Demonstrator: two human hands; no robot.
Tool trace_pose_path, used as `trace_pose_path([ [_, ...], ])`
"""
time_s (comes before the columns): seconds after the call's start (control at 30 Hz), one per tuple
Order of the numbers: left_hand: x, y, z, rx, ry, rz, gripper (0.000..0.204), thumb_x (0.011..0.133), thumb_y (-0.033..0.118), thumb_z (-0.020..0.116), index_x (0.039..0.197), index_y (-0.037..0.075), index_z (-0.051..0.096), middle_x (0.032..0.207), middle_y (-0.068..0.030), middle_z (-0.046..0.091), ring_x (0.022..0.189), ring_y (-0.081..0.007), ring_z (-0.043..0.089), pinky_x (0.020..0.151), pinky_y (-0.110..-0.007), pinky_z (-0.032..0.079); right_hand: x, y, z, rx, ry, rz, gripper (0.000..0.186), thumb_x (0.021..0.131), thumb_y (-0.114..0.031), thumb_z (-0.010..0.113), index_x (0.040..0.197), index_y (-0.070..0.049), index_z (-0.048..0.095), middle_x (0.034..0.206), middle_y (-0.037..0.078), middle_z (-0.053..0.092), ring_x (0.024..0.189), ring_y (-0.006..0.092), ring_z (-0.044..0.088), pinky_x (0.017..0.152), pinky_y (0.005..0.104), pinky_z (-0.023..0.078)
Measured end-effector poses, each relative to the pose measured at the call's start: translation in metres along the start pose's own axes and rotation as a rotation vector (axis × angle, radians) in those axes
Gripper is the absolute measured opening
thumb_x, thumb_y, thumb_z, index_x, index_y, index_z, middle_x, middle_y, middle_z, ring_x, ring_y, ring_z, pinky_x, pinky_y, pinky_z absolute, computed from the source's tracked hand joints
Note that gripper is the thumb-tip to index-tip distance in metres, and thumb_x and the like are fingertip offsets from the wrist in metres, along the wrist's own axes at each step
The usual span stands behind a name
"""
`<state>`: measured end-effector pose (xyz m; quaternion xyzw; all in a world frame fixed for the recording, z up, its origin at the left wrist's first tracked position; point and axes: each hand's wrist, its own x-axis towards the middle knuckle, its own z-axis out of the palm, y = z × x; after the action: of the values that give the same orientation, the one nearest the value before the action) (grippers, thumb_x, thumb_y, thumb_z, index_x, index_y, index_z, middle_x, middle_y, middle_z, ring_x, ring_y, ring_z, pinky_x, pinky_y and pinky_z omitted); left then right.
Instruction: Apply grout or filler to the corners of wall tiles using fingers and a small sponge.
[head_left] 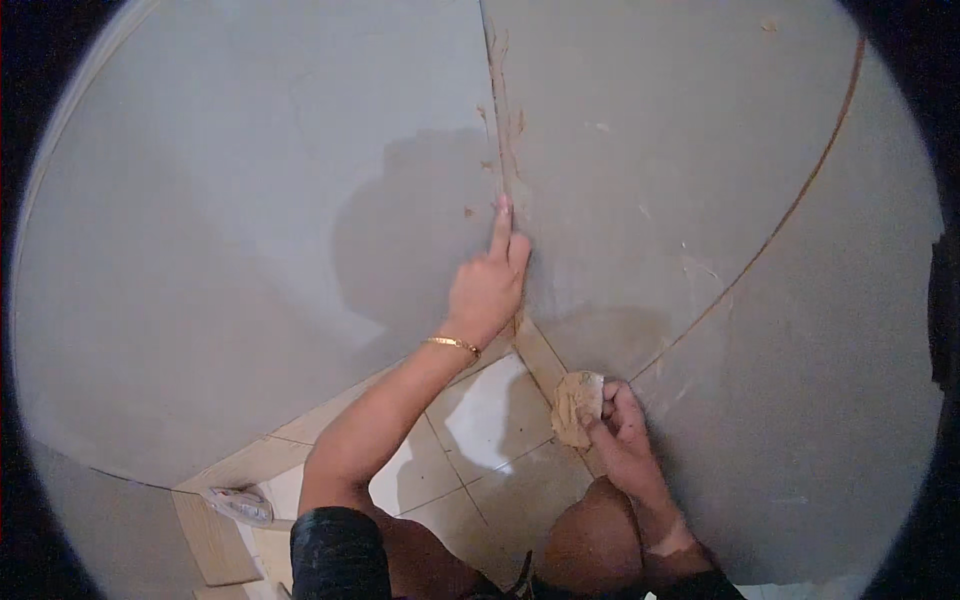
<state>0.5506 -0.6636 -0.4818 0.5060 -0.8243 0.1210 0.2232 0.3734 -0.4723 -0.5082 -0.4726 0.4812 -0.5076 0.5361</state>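
My left hand (486, 290) reaches up to the corner where two grey walls meet. Its index finger is stretched out with the tip on the corner seam (497, 130), while the other fingers look curled; nothing shows in it. Tan paste marks the seam above the fingertip, with small dabs on both sides. Lower down at the right, my right hand (630, 445) is closed on a small pale card (597, 392), its near face heaped with tan putty (572, 412). The card is held off the wall, above the floor.
Wood-toned skirting (543, 355) runs along the foot of both walls, above a tiled floor (465, 470). A crumpled clear plastic bag (240, 505) lies by the skirting at lower left. A brown curved line (790, 215) crosses the right wall (800, 400). My knees are below.
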Motion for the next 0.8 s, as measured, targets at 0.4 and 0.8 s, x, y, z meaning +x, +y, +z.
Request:
trace_pose_path([
  [0.4, 0.009, 0.02, -0.029, -0.314, 0.1, 0.091, 0.062, 0.075, 0.001, 0.052, 0.133, -0.002, 0.031, 0.143, -0.0285, 0.029, 0.082, -0.0415, 0.062, 0.068, -0.048, 0.053, -0.001, -0.009, -0.004, -0.012, -0.067, 0.017, 0.017, 0.091, 0.0, 0.049, 0.107, -0.004, 0.046, 0.095, 0.003, 0.056, 0.082, 0.0079, 0.052, 0.066, 0.0235, 0.045],
  [0.8, -0.034, 0.045, 0.049, -0.523, 0.181, -0.114, 0.058, 0.076, -0.001, 0.05, 0.129, -0.001, 0.027, 0.131, -0.0237, 0.041, 0.081, -0.041, 0.062, 0.07, -0.049, 0.05, 0.002, -0.009, -0.008, -0.072, -0.002, 0.114, 0.017, 0.09, -0.002, 0.051, 0.106, -0.005, 0.047, 0.09, 0.001, 0.054, 0.078, 0.0073, 0.051, 0.064, 0.0232, 0.045],
])
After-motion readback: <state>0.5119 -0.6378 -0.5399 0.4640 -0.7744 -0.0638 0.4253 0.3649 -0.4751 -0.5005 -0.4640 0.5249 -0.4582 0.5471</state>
